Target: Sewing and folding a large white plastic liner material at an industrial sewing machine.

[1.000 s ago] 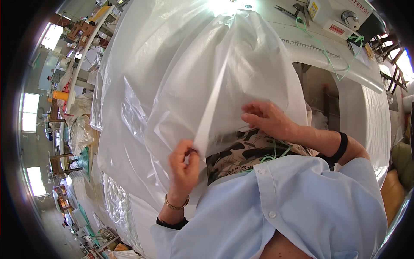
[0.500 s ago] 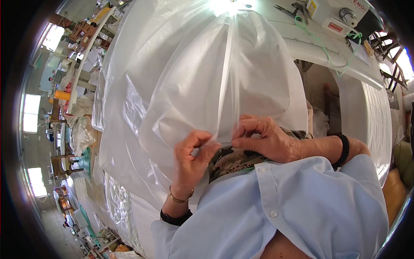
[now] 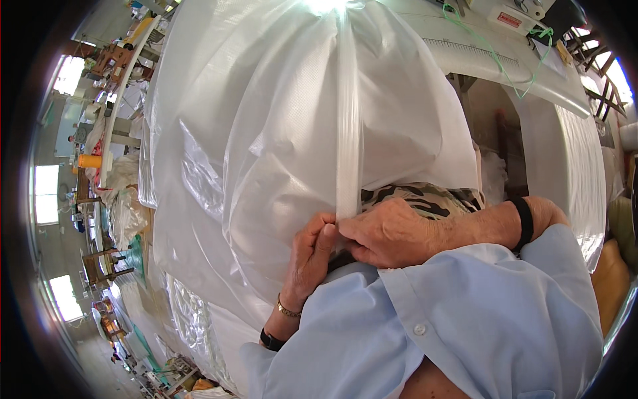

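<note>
A large sheet of translucent white woven plastic spreads over the sewing table and down across my lap. From the bright light at the top, a straight folded strip of the sheet runs toward me. My left hand pinches the near end of this strip between thumb and fingers. Right beside it, my right hand is closed on the same end, its fingertips meeting those of the left. What lies between the fingertips is mostly hidden. Camouflage cloth on my lap shows past the right hand.
At the upper right stands a white sewing machine head. A green cord trails over the table edge. A gap with dark framework opens right of the sheet. Far left are benches, an orange spool and bundled plastic.
Both hands have come together at the strip's near end, lower than before. The strip now looks wider and flatter. The view has shifted, so the sewing machine sits higher in it.
</note>
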`<state>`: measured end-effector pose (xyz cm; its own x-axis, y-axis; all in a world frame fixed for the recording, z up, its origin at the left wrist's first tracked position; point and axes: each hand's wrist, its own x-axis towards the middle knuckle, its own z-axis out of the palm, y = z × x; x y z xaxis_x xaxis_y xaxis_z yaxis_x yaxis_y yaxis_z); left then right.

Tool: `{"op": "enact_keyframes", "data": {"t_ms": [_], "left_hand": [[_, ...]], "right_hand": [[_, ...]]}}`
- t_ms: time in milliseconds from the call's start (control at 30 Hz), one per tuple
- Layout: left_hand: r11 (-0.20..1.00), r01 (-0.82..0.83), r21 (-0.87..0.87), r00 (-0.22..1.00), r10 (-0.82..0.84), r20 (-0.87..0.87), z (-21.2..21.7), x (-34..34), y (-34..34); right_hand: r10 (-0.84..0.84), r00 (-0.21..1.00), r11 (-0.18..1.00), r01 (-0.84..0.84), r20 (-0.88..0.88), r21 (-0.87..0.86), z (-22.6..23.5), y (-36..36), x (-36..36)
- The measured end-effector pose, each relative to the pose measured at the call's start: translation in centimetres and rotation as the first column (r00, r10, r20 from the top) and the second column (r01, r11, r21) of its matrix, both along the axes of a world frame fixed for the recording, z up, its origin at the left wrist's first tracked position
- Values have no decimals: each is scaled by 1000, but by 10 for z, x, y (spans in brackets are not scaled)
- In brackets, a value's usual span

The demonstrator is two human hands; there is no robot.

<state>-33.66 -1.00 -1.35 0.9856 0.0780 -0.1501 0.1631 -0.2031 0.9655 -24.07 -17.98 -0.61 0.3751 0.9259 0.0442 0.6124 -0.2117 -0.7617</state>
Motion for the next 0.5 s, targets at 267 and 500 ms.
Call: {"op": "enact_keyframes", "data": {"t_ms": [267, 500], "left_hand": [[960, -83, -266, 992, 55, -112, -13, 13, -2], [979, -101, -178, 990, 80, -118, -16, 13, -4]], "right_hand": [[130, 986, 991, -129, 102, -18, -5, 2, -1], [207, 960, 954, -241, 191, 180, 29, -33, 24]]}}
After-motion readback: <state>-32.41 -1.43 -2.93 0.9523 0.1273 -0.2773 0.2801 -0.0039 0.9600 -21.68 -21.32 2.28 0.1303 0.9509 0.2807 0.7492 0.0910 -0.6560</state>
